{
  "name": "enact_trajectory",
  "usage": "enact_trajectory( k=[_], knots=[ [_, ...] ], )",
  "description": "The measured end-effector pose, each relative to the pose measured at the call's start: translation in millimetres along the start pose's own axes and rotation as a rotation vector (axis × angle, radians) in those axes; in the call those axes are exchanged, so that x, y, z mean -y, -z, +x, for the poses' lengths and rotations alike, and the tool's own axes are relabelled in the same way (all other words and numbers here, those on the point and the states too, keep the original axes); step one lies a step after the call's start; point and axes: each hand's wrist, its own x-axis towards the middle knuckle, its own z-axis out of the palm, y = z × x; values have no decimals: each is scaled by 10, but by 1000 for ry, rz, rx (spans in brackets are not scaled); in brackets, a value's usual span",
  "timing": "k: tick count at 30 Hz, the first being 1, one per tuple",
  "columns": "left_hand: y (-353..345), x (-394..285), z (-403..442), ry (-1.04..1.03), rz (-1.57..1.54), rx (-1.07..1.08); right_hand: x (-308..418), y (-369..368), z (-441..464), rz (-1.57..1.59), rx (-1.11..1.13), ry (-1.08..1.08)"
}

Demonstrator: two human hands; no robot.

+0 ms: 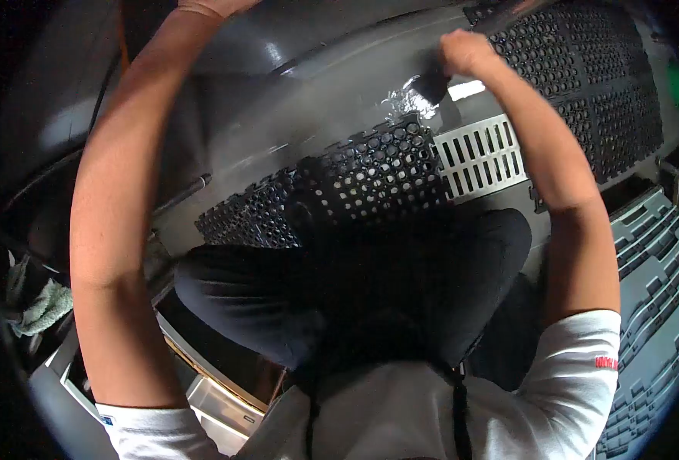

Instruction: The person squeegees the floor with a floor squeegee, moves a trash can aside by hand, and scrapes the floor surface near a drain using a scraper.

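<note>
My right hand point(466, 52) is closed in a fist above a wet, shiny patch of grey floor point(408, 101). Just below its fingers is a dark, rounded object point(431, 88); its kind is hard to make out in the shadow. My left hand point(215, 6) reaches past the top edge near a dark, curved panel point(270, 54). Only the wrist and heel of that hand show, and its fingers are cut off by the frame. Between my arms lies a black rubber mat with round holes point(378, 169), joined to a pale slotted drain grate point(481, 157).
More black perforated matting point(585, 84) covers the floor at the upper right. Grey stacked plastic crates point(654, 268) stand to the right. At the left are a cloth point(44, 307) and, lower down, an open drawer point(220, 402). My bent knees frame the near side.
</note>
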Motion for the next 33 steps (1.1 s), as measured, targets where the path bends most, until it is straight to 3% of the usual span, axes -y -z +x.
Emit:
enact_trajectory(
  k=[3,6,9,12,17,22,30,33],
  knots=[
    [-75,28,-43,3,21,-8,-82,33,64,7,-136,-73],
    [-31,9,12,-30,45,-42,159,45,6,-102,-74,100],
    [-39,9,-14,-20,22,-27,-81,146,243,-16,-95,-31],
    [-40,-15,-9,-32,32,-58,152,-77,173,-149,-7,201],
    [-80,10,-40,-9,24,-27,-58,200,327,-34,-104,31],
    [-40,24,-5,-23,65,-32,166,35,288,-198,-83,168],
    [-43,21,-6,-3,54,-23,103,91,143,-129,153,80],
    [-47,-4,-36,11,43,-26,-71,231,183,-72,-50,14]
  ],
)
